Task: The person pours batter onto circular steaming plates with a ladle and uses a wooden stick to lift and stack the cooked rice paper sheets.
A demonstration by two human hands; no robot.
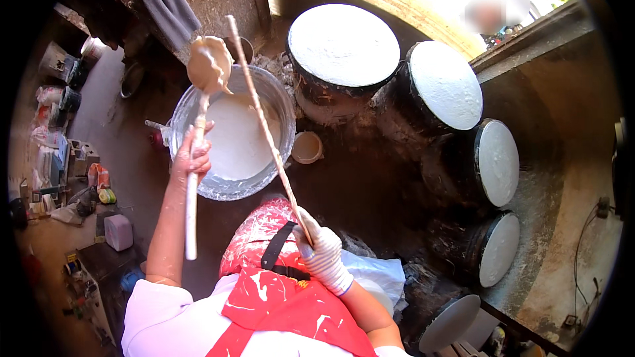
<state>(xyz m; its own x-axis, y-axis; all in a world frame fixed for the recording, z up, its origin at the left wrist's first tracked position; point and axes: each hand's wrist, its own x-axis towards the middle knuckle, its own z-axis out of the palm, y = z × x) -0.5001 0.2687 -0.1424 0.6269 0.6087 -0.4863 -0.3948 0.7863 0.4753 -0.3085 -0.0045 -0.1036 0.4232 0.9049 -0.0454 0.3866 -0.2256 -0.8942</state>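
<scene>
My bare left hand is wrapped round the pale handle of a ladle. Its bowl is coated with thick cream-coloured batter that hangs in a ragged fold over one edge, above the far rim of a large tub. White batter fills part of the tub. In a striped work glove, my right hand grips the lower end of a long, thin stick. The stick slants up and away over the tub's right side, its far end beyond the rim. Splashes mark my red apron.
Several drum-like stoves curve round the right side; white sheets cover their tops, including the far round top. A small cup stands right of the tub. A grey cloth hangs at upper left. Clutter and a pink container lie left.
</scene>
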